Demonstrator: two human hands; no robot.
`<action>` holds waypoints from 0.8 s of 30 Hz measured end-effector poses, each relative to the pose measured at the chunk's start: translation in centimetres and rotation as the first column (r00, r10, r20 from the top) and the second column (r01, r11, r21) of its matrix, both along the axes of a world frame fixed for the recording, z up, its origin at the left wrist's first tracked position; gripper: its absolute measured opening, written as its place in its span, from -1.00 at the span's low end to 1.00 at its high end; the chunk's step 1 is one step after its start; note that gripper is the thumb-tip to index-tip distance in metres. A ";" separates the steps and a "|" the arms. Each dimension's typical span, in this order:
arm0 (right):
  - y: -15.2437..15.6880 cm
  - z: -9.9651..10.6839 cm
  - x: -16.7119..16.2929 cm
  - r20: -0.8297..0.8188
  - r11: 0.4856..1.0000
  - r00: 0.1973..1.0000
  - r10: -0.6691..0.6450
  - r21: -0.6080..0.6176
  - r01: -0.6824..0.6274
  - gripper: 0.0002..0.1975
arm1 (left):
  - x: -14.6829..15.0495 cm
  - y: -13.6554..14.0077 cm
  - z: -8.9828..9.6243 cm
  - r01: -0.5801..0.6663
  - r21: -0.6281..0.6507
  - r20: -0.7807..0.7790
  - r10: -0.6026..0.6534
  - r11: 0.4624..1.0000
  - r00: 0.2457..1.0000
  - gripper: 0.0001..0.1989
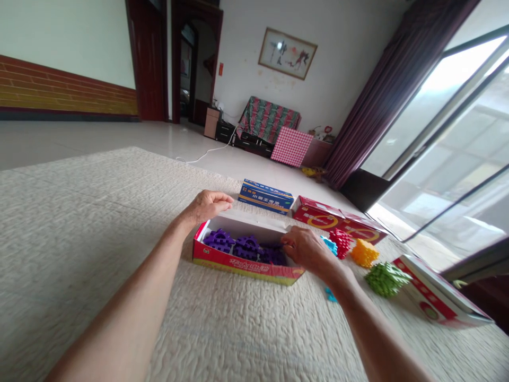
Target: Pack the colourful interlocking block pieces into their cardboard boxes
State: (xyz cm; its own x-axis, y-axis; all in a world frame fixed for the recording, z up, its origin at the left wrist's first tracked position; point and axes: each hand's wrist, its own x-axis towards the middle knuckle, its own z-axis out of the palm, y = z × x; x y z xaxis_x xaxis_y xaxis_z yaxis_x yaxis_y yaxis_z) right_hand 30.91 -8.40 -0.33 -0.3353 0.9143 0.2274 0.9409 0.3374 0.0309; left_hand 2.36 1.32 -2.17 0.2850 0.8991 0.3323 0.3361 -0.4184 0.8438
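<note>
An open red and yellow cardboard box (242, 266) rests on the quilted mat, with several purple interlocking plastic blocks (246, 247) lined up inside. Over the back left corner of the box is my left hand (210, 205), fingers stretched to the right near the raised white flap (258, 218) and holding nothing visible. My right hand (304, 246) reaches into the right end of the box. Its fingers are curled against the purple blocks there, and the palm hides part of the grip.
Behind stand a blue box (265, 197) and red boxes (318, 213). To the right lie red blocks (341, 243), yellow blocks (364, 253), green blocks (386, 279) and light blue pieces (331, 295). A red and white box (439, 294) lies farther right on the mat (119, 212).
</note>
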 end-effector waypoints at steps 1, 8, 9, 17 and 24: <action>-0.1 0.1 0.0 -0.009 1.000 1.000 0.008 0.021 -0.008 -0.83 | 0.0 0.1 -0.1 0.000 0.004 0.000 0.000 1.000 1.000 -0.73; -2.6 1.2 0.0 -0.239 0.973 0.969 0.060 0.229 -0.003 -0.86 | 0.0 0.1 -0.1 0.010 0.000 0.006 -0.010 1.000 1.000 -0.73; -3.0 1.3 -0.1 -0.287 0.967 0.956 0.064 0.255 0.012 -0.87 | 0.0 -0.1 0.2 0.003 0.006 0.000 -0.003 1.000 1.000 -0.73; -2.8 1.0 -2.0 -0.450 0.912 0.875 0.177 0.410 0.027 -0.91 | 1.0 -1.9 2.9 0.153 0.103 -0.049 -0.149 0.983 0.988 -0.73; -1.9 0.3 -4.1 -0.417 0.842 0.872 0.254 0.539 0.012 -0.90 | 3.0 -2.9 3.1 0.306 -0.063 0.044 -0.304 0.950 0.952 -0.76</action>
State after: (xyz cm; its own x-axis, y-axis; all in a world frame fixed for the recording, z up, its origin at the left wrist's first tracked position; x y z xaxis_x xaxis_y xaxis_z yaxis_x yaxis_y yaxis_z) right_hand 26.77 -10.33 -0.06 -0.1705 0.5767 0.7990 0.8400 0.5089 -0.1881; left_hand 5.38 -1.56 0.89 0.5388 0.7921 0.2868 0.1732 -0.4374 0.8824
